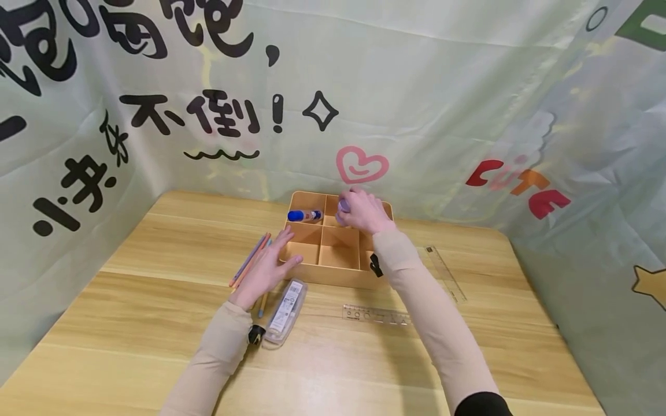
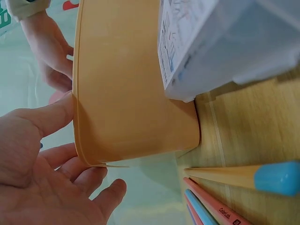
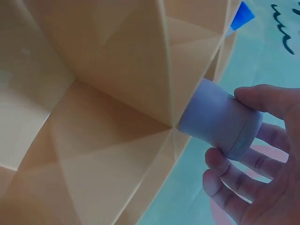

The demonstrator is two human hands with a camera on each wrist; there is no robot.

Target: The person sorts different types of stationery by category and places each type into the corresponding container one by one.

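My right hand (image 1: 366, 212) grips a small purple cylinder (image 3: 218, 119) with a slightly narrowed waist, thumb on one side and fingers on the other. It is held at the back of the orange-tan divided box (image 1: 339, 276), over a rear compartment; whether it touches the box floor cannot be seen. The left hand (image 1: 264, 270) rests at the box's front left corner. In the left wrist view its thumb touches the front rim and its loosely extended fingers lie by the side wall. A blue-capped stick (image 1: 304, 215) lies in the back left compartment.
Several colored pencils (image 1: 251, 260) lie left of the box, partly under the left hand. A translucent case (image 1: 286, 312) with a white label lies in front. Clear rulers (image 1: 376, 315) lie in front and to the right. A printed cloth (image 1: 416, 104) hangs behind the table.
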